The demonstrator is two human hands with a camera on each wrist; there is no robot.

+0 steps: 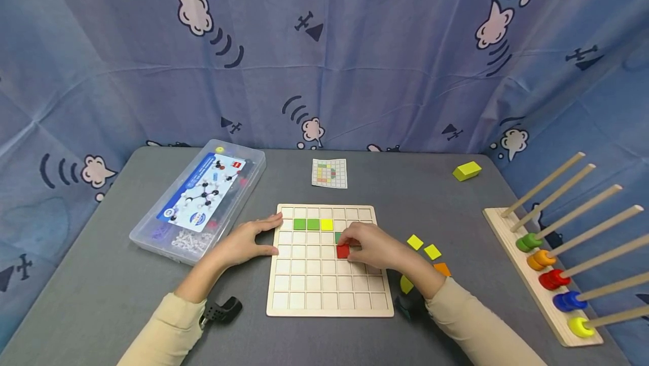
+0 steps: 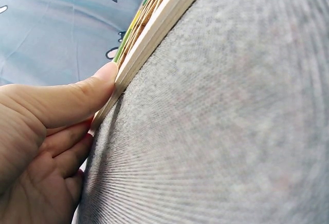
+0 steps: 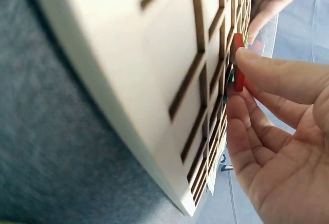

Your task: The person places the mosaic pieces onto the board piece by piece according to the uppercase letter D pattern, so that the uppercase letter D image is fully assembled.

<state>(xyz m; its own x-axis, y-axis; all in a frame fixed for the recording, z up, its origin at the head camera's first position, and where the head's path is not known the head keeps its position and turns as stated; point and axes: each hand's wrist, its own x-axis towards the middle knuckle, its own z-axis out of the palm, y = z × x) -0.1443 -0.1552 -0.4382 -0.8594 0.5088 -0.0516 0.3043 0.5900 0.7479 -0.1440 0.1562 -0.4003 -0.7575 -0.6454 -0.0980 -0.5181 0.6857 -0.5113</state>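
Observation:
A wooden grid board (image 1: pixel 304 284) lies on the table, with two light green tiles (image 1: pixel 306 224) and a yellow tile (image 1: pixel 327 224) in its upper row. My right hand (image 1: pixel 372 245) pinches a red square tile (image 1: pixel 342 251) between thumb and fingers, tilted close over the grid in the right wrist view. Partly covered by those fingers is a darker green tile (image 1: pixel 337 237). On the other side, my left hand (image 1: pixel 250 240) rests at the board's left edge, thumb and index finger spread. The left wrist view has its thumb (image 2: pixel 77 98) against the wooden side.
A pattern card (image 1: pixel 329 173) lies behind the board. Loose yellow tiles (image 1: pixel 414 242) and an orange tile (image 1: pixel 442 269) are beside the right forearm. A clear plastic box (image 1: pixel 203 202) stands left, a peg rack (image 1: pixel 550 284) right, a yellow block (image 1: pixel 467 171) at the back right.

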